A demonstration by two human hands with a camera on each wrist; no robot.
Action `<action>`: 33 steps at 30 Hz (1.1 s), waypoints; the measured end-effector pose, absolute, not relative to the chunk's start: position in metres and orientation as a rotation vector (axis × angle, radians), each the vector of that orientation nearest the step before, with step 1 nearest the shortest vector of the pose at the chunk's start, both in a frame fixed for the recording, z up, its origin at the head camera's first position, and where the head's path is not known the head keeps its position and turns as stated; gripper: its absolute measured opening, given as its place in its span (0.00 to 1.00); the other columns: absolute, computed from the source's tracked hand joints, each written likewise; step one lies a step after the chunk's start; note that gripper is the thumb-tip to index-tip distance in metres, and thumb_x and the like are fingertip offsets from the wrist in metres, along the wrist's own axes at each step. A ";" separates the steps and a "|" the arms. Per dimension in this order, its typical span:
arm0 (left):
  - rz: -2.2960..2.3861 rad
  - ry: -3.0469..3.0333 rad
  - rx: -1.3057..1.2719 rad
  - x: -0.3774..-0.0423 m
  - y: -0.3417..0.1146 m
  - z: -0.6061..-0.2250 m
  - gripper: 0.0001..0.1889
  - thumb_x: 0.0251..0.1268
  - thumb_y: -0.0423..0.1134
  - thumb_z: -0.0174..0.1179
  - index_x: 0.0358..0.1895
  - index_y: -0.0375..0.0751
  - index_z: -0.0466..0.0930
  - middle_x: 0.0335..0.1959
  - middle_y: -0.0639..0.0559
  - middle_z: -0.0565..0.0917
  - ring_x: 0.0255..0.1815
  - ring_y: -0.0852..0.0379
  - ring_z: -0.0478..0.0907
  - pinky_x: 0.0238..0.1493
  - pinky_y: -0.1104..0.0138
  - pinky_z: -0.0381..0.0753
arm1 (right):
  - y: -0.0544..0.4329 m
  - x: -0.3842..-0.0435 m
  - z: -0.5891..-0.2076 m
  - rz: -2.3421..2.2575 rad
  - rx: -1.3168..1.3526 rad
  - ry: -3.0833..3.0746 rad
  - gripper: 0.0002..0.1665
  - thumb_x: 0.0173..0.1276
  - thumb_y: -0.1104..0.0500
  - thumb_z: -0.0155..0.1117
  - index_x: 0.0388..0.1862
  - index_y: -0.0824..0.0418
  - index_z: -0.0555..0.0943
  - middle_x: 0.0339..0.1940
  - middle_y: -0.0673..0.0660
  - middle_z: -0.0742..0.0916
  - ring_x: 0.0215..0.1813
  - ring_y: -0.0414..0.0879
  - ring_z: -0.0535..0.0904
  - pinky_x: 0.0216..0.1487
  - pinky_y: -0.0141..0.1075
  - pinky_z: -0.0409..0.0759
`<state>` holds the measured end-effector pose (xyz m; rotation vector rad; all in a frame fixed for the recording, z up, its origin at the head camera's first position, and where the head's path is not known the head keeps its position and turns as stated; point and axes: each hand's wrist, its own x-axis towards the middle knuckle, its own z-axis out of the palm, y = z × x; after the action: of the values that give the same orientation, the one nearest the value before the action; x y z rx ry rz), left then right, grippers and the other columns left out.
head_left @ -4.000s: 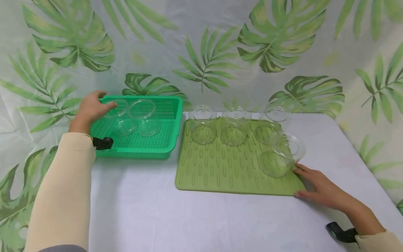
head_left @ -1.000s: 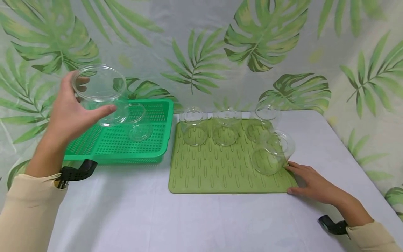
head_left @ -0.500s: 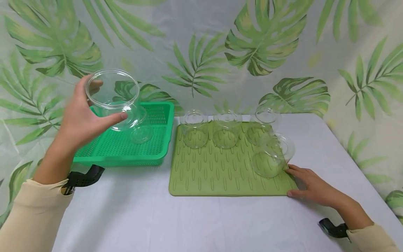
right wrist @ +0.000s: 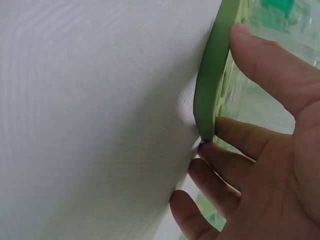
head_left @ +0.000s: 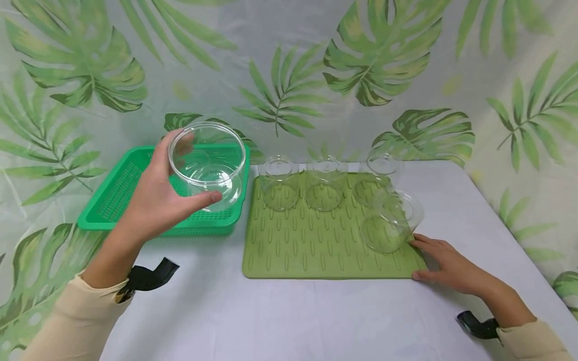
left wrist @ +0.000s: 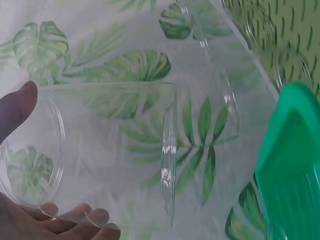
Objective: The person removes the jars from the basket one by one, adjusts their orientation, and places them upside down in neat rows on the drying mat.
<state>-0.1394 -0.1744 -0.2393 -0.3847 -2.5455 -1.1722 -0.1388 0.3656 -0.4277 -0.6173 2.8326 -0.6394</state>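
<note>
My left hand [head_left: 155,195] holds a clear, wide-rimmed round container [head_left: 232,183] in the air, mouth up, over the right part of the green basket [head_left: 101,220]. The thumb lies along its near side and the fingers wrap the far side; in the left wrist view the clear wall [left wrist: 115,150] spans between them. My right hand [head_left: 453,263] touches the near right corner of the olive-green mat [head_left: 307,258], thumb and fingertips [right wrist: 235,132] at its edge. Beside those fingers stands a clear container [head_left: 384,235] on the mat.
Farther back on the mat stand three more clear containers, on the left [head_left: 280,193], in the middle [head_left: 324,193] and on the right [head_left: 368,188]. A white cloth [head_left: 289,321] covers the table. Behind hangs a leaf-print curtain [head_left: 298,30].
My left hand reached into the basket, lifted a clear container out of its left side and has carried it rightward, lately also lower. The right hand stays at the mat's corner.
</note>
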 end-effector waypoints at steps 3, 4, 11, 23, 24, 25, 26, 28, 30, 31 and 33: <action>-1.221 -2.509 -0.478 -0.137 -0.162 -0.248 0.55 0.43 0.36 0.80 0.76 0.53 0.55 0.73 0.56 0.68 0.72 0.53 0.66 0.66 0.53 0.69 | 0.364 -0.138 -0.428 -0.646 -0.612 2.828 0.45 0.58 0.47 0.75 0.68 0.70 0.71 0.72 0.75 0.68 0.69 0.73 0.63 0.60 0.65 0.66; -1.230 -2.505 -0.504 -0.136 -0.158 -0.251 0.55 0.43 0.36 0.80 0.76 0.54 0.55 0.72 0.56 0.68 0.72 0.53 0.66 0.65 0.53 0.71 | 0.364 -0.138 -0.428 -0.646 -0.610 2.826 0.45 0.58 0.47 0.75 0.68 0.70 0.71 0.72 0.75 0.68 0.69 0.73 0.63 0.60 0.65 0.66; -1.222 -2.569 -0.647 -0.128 -0.133 -0.274 0.57 0.40 0.41 0.82 0.76 0.54 0.55 0.71 0.53 0.70 0.71 0.52 0.67 0.66 0.48 0.72 | 0.364 -0.137 -0.427 -0.647 -0.600 2.820 0.45 0.59 0.48 0.74 0.68 0.71 0.70 0.72 0.76 0.68 0.69 0.73 0.62 0.61 0.66 0.65; -1.063 -2.792 -0.647 -0.122 -0.119 -0.298 0.57 0.42 0.54 0.79 0.78 0.51 0.54 0.72 0.52 0.68 0.73 0.48 0.64 0.65 0.44 0.72 | 0.365 -0.138 -0.428 -0.613 -0.631 2.840 0.44 0.58 0.49 0.75 0.67 0.71 0.71 0.71 0.76 0.69 0.68 0.73 0.64 0.60 0.65 0.66; -1.064 -2.795 -0.660 -0.122 -0.117 -0.300 0.57 0.42 0.55 0.79 0.77 0.51 0.55 0.71 0.53 0.69 0.71 0.48 0.65 0.64 0.46 0.73 | 0.365 -0.138 -0.428 -0.617 -0.633 2.840 0.44 0.58 0.49 0.75 0.67 0.71 0.71 0.71 0.77 0.69 0.68 0.73 0.64 0.60 0.65 0.66; -1.064 -2.793 -0.674 -0.122 -0.116 -0.302 0.57 0.41 0.55 0.79 0.77 0.51 0.56 0.69 0.54 0.70 0.70 0.49 0.66 0.63 0.47 0.73 | 0.365 -0.138 -0.428 -0.623 -0.636 2.836 0.44 0.58 0.50 0.75 0.67 0.72 0.70 0.71 0.77 0.69 0.68 0.74 0.64 0.60 0.66 0.66; -1.065 -2.795 -0.681 -0.122 -0.116 -0.303 0.56 0.41 0.55 0.79 0.76 0.50 0.56 0.68 0.55 0.71 0.69 0.49 0.67 0.62 0.48 0.73 | 0.365 -0.138 -0.428 -0.620 -0.632 2.841 0.44 0.58 0.49 0.75 0.67 0.72 0.71 0.71 0.77 0.69 0.68 0.73 0.64 0.60 0.65 0.66; -1.069 -2.802 -0.684 -0.122 -0.114 -0.305 0.56 0.41 0.55 0.79 0.76 0.51 0.56 0.68 0.57 0.72 0.69 0.50 0.67 0.62 0.48 0.74 | 0.365 -0.137 -0.428 -0.620 -0.640 2.840 0.44 0.58 0.50 0.75 0.67 0.72 0.71 0.71 0.77 0.69 0.68 0.74 0.65 0.60 0.65 0.66; -1.070 -2.811 -0.678 -0.121 -0.113 -0.307 0.56 0.41 0.55 0.79 0.76 0.51 0.56 0.68 0.57 0.72 0.69 0.50 0.67 0.62 0.48 0.74 | 0.365 -0.137 -0.427 -0.613 -0.643 2.835 0.44 0.59 0.50 0.75 0.67 0.72 0.70 0.71 0.77 0.69 0.67 0.74 0.65 0.60 0.66 0.67; -1.071 -2.815 -0.674 -0.121 -0.113 -0.307 0.56 0.41 0.55 0.79 0.76 0.52 0.56 0.68 0.57 0.72 0.69 0.50 0.67 0.61 0.48 0.74 | 0.365 -0.136 -0.427 -0.602 -0.635 2.835 0.44 0.59 0.50 0.75 0.67 0.72 0.70 0.70 0.77 0.69 0.68 0.74 0.65 0.60 0.66 0.67; -1.068 -2.824 -0.666 -0.122 -0.112 -0.308 0.55 0.41 0.56 0.79 0.75 0.52 0.57 0.67 0.58 0.72 0.69 0.50 0.67 0.61 0.48 0.74 | 0.365 -0.136 -0.424 -0.576 -0.633 2.834 0.45 0.59 0.49 0.74 0.68 0.73 0.69 0.69 0.77 0.71 0.68 0.74 0.66 0.61 0.65 0.67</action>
<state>-0.1217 -0.1122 -0.3080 -0.6664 -2.8243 -1.0682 -0.1359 0.3646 -0.4243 -0.6327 2.8337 -0.5764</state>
